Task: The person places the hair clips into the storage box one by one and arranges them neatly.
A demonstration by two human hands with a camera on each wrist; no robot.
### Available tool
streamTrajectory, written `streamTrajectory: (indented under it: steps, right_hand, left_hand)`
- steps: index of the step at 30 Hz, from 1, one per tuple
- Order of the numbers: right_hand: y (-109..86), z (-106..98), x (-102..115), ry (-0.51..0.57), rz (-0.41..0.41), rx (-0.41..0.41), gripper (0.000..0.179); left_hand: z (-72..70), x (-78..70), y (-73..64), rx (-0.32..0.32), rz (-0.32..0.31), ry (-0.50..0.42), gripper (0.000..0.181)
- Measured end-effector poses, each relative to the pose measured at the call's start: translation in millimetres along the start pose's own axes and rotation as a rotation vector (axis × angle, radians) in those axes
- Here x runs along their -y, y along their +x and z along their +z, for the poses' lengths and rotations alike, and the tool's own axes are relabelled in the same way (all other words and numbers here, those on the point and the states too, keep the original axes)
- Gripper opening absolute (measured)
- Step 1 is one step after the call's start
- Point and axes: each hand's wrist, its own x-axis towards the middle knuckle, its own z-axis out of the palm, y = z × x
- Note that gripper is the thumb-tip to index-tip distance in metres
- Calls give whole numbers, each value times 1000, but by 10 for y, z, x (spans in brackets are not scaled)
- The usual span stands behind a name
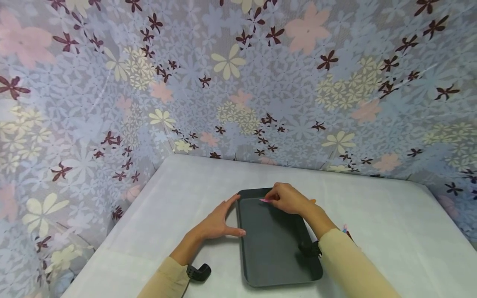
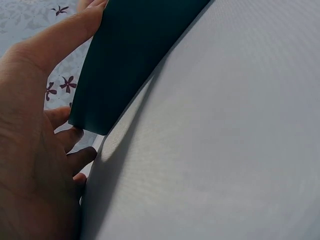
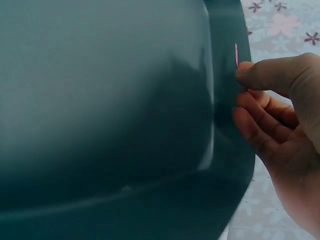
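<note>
A dark grey rectangular tray (image 1: 273, 252) with low sloped walls lies on the white table. At its left side my left hand (image 1: 218, 221) is spread, thumb reaching over the rim and index fingertip at the far left corner. The left wrist view has the thumb along the tray's wall (image 2: 132, 55) and the other fingers near its corner. Over the far end of the tray, my right hand (image 1: 288, 198) pinches a small, thin pink piece (image 1: 265, 200) between thumb and fingertips. In the right wrist view this pink piece (image 3: 236, 55) stands edge-on, close to the far wall.
Right of the tray, partly behind the right arm, lie a small orange thing (image 1: 313, 201) and a small pink-and-blue thing (image 1: 345, 227). Flower-patterned cloth (image 1: 238, 103) rises behind and left of the table (image 1: 186, 182). Black wrist devices sit at both cuffs.
</note>
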Motion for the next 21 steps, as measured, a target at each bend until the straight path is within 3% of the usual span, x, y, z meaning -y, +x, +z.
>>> streamTrajectory:
  steps: [21]
  right_hand:
    - [163, 205, 6, -12, 28, -19, 21]
  left_hand:
    - [2, -1, 18, -4, -7, -9, 109]
